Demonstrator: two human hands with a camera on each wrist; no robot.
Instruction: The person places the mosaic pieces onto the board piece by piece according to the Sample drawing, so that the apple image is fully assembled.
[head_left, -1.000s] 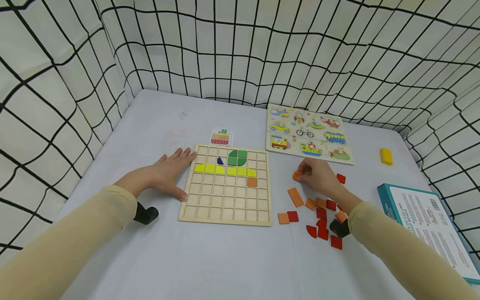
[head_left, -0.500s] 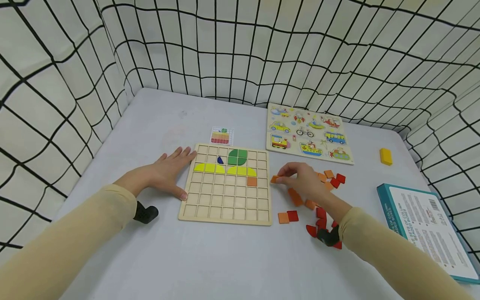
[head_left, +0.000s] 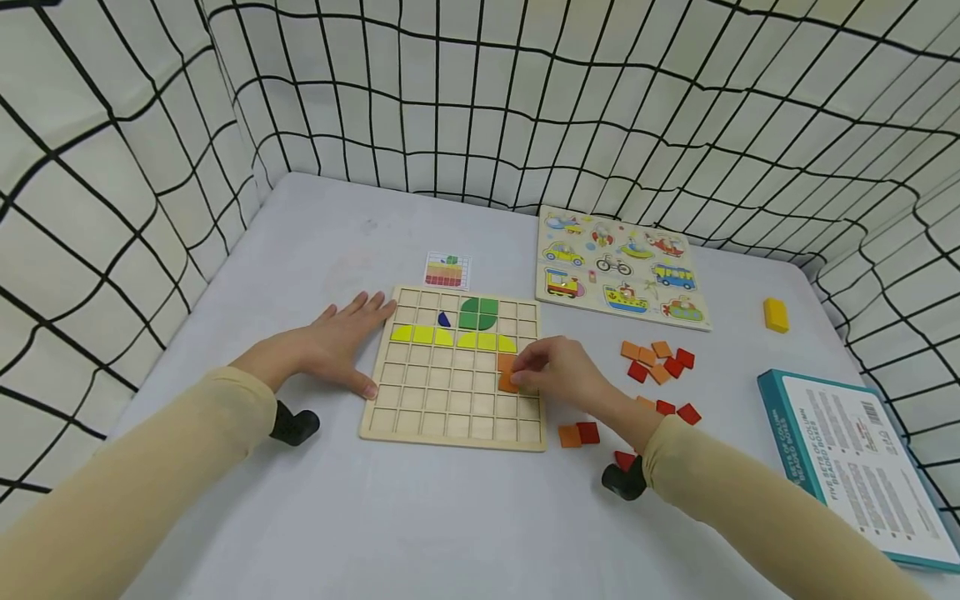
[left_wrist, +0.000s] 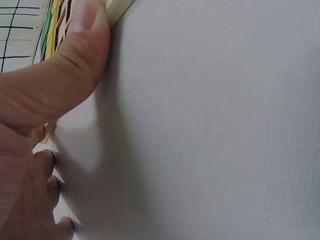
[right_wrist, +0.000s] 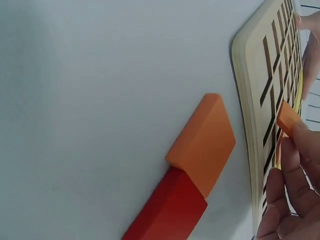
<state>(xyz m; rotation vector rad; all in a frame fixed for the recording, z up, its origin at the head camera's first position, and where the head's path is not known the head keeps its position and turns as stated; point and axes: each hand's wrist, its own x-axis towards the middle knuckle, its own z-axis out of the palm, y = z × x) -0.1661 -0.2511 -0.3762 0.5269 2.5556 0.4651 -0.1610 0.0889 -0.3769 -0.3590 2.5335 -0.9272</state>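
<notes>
A wooden grid board [head_left: 450, 400] lies on the white table with green, yellow, dark blue and orange pieces set in some of its cells. My left hand [head_left: 330, 346] is spread flat at the board's left edge; its thumb [left_wrist: 82, 50] touches the rim. With thumb and fingers my right hand [head_left: 566, 375] pinches an orange square tile [right_wrist: 287, 117] over the right side of the board, tilted in the right wrist view. That tile is just below an orange tile set in the grid, partly covered by the fingers.
Loose orange and red tiles [head_left: 637, 372] lie right of the board. A small pattern card [head_left: 447, 271] sits behind it. Further back is a picture puzzle board [head_left: 622, 267]. A yellow block [head_left: 776, 315] and a teal-edged box [head_left: 862, 467] are at the right; black netting surrounds the table.
My right hand has moved left from the loose tiles to over the board, carrying the orange tile. My left hand has stayed at the board's edge.
</notes>
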